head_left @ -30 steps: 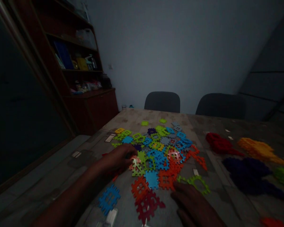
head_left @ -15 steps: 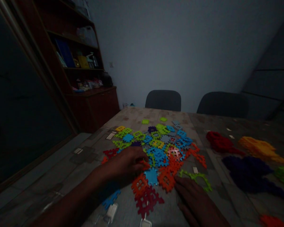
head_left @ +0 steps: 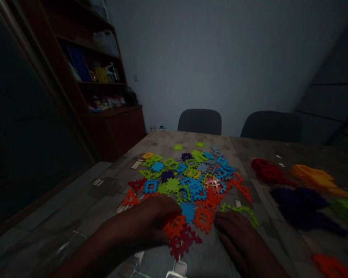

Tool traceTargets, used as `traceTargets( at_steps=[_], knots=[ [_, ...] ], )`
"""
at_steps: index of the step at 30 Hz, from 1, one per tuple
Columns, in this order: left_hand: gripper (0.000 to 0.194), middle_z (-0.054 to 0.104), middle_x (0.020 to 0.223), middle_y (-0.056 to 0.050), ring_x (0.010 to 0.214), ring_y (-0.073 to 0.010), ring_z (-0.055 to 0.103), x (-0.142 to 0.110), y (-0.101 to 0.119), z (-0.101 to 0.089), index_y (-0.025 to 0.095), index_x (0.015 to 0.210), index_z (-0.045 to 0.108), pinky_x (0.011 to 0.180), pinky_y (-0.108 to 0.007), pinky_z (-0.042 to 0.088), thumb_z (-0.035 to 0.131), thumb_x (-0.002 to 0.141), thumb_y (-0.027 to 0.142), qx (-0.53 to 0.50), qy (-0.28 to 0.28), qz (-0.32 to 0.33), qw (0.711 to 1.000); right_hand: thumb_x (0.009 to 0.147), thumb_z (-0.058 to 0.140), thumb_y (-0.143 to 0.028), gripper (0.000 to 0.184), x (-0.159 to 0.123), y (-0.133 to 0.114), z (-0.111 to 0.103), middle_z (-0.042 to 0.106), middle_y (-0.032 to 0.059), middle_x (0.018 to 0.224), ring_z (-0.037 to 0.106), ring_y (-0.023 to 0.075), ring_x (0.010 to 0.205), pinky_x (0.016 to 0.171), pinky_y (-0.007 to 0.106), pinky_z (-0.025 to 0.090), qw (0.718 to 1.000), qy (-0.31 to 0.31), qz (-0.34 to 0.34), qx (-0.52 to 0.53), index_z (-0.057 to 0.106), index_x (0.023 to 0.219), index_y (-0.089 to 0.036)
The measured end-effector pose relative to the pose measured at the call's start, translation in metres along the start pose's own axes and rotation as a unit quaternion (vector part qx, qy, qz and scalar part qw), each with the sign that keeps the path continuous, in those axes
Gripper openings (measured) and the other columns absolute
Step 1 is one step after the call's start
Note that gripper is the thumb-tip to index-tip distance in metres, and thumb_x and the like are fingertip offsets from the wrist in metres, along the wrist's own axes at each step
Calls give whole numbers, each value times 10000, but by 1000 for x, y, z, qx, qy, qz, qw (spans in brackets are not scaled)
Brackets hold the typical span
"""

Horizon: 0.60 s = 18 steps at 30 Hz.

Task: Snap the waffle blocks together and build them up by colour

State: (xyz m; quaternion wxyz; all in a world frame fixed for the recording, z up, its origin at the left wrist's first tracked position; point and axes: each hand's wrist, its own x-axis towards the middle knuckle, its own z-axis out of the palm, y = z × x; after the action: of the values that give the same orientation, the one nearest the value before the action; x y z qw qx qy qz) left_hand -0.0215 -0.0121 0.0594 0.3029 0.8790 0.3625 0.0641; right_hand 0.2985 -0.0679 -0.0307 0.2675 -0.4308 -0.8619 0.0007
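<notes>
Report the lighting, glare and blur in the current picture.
Head view: dim overall, left hand and right hand darker than the wall; head view: pale sheen, probably glare, on one piece in the heap; head view: purple pile dark and soft, its pieces hard to separate.

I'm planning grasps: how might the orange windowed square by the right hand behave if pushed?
The orange square looks cut through, so probably light. Lying flat, it should slide, not roll. Toothed, it may snag neighbouring pieces.
</notes>
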Motion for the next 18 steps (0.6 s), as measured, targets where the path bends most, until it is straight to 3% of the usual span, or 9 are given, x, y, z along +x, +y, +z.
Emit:
traceTargets(
  at_steps=[3,7,10,13,18],
  knots=[
    [606,646,1294,-44,1183,-278,579,1,8,3,296,1320,603,1010,-403,452,803,769,142,21,-29,3,999,968,525,-185,370,0,-6,0,681,103,1333,648,246,1203,992,406,561,1000,-2,-3,-12,625,1321,-234],
    [514,648,1204,-31,1113,-253,590,6,12,8,296,1248,634,946,-369,469,794,790,126,35,-21,3,999,909,592,-198,542,2,-12,6,580,126,1463,579,295,1292,1010,439,537,998,-26,-27,-43,522,1444,-236],
    [578,622,1195,-33,1106,-266,582,9,9,12,317,1282,615,928,-384,479,854,764,223,37,5,-8,999,869,599,-163,567,7,-16,8,613,140,1411,611,310,1222,978,461,539,998,-47,-26,-44,525,1427,-222],
    [651,602,1258,-64,1154,-297,560,10,2,14,314,1353,562,975,-421,473,862,776,355,47,38,-12,998,880,601,-148,470,12,-17,7,681,120,1249,652,285,1090,933,444,540,998,-58,1,-26,574,1342,-228],
    [306,655,1177,-85,1089,-268,606,15,-8,14,265,1281,603,945,-386,482,599,975,283,78,62,13,995,904,591,-163,345,15,-19,1,699,109,1106,660,278,967,877,459,532,997,-73,13,-5,616,1245,-204]
  ],
)
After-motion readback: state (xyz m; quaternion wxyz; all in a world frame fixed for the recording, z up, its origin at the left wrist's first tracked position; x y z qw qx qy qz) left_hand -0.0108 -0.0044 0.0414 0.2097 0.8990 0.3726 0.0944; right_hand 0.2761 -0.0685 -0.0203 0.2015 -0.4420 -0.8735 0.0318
